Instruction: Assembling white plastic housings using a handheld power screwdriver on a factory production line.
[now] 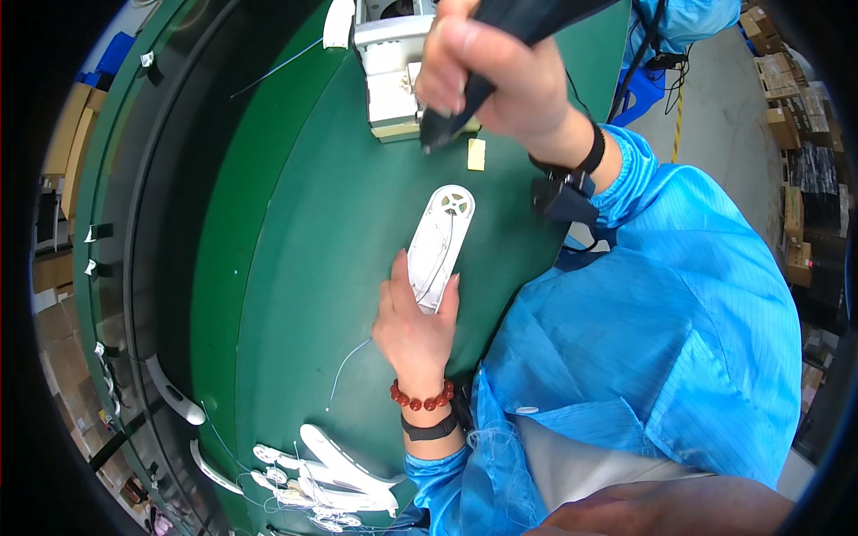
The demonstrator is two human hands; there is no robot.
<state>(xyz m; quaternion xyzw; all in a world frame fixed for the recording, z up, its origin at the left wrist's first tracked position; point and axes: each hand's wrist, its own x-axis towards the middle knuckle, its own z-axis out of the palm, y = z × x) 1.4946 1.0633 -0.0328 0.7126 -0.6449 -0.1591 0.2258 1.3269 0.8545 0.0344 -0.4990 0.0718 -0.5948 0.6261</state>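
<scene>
A long white plastic housing (432,246) with rounded ends lies on the green table. Inside its far end is a round spoked part, and a thin wire runs along its length. My left hand (413,335) grips the housing's near end, thumb on one side and fingers on the other. From under this hand a thin blue-grey wire (338,375) trails onto the table. My right hand (514,85) is wrapped round a black powered screwdriver (532,16), slightly blurred. Its tip points down beyond the housing's far end, apart from it.
A white and grey bin (391,94) stands at the far side, beside a small yellow block (476,154). Several white housings (344,469) with tangled wires lie at the lower left. A dark conveyor belt (170,295) runs along the left. Cardboard boxes (778,80) stand on the right.
</scene>
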